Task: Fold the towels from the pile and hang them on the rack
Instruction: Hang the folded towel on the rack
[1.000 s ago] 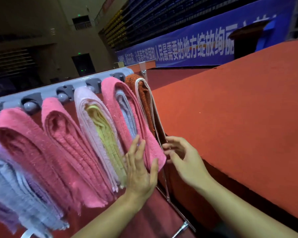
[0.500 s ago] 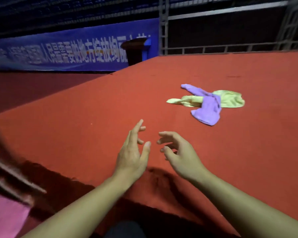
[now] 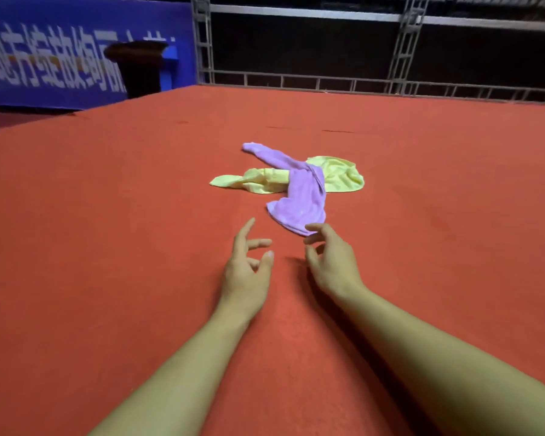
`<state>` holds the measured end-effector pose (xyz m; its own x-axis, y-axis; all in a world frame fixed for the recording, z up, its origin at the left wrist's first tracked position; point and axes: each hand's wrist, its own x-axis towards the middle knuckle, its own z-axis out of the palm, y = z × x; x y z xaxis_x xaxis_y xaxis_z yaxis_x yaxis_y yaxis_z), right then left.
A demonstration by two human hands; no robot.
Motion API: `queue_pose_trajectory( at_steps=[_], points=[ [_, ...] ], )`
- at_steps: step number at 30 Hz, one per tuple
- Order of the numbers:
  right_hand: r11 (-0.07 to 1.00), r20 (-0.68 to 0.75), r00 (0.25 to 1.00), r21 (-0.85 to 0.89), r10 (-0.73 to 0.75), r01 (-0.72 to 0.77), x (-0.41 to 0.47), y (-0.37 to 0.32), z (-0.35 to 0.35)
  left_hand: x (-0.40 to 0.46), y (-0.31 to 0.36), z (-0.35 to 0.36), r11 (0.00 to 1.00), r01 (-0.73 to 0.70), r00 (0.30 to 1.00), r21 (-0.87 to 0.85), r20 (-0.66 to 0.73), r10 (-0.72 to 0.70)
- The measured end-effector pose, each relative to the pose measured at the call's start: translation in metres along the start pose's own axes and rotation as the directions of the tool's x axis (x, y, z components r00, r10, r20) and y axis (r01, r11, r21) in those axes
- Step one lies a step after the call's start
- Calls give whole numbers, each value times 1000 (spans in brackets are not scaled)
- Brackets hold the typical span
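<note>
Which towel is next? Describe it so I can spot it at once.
On the wide red carpeted platform, two crumpled towels lie in one small heap. Take the lilac terry towel, draped across the pale yellow towel; its near corner almost reaches the right hand.

The person is showing two bare arms with no sleeves. The left hand (image 3: 247,272) and right hand (image 3: 334,262) are wearing no gloves or rings.

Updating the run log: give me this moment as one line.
phase: reaching for pile | left hand: open, empty | right hand: open, at purple towel | yellow towel: under purple
</note>
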<state>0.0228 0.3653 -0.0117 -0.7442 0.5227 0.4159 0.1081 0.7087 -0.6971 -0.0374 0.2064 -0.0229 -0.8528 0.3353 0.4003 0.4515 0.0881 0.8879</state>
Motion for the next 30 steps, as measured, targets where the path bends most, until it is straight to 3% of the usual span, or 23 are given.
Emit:
queue_pose_trajectory(
  at_steps=[5, 10, 14, 20, 24, 30],
  points=[
    [982, -41, 999, -185, -27, 19, 53, 27, 19, 8, -16, -3, 996, 51, 999, -75, -9, -52],
    [941, 68, 998, -338, 17, 7, 71, 41, 35, 8, -18, 0, 996, 49, 999, -75, -15, -50],
    [956, 2, 1000, -291, 23, -22, 71, 42, 32, 5, -13, 0, 997, 58, 998, -42, -13, -58],
    [945, 116, 993, -328, 32, 8, 65, 38, 26, 4, -10, -1, 997, 73, 997, 23, -10, -73],
    [954, 77, 993, -293, 86, -60, 57, 32, 22, 3, -7, -3, 995, 84, 996, 58, -3, -84],
    [986, 77, 993, -151, 85, -73, -18, 9, 2, 0, -5, -4, 995, 28, 998, 98, 56, -34]
  ],
)
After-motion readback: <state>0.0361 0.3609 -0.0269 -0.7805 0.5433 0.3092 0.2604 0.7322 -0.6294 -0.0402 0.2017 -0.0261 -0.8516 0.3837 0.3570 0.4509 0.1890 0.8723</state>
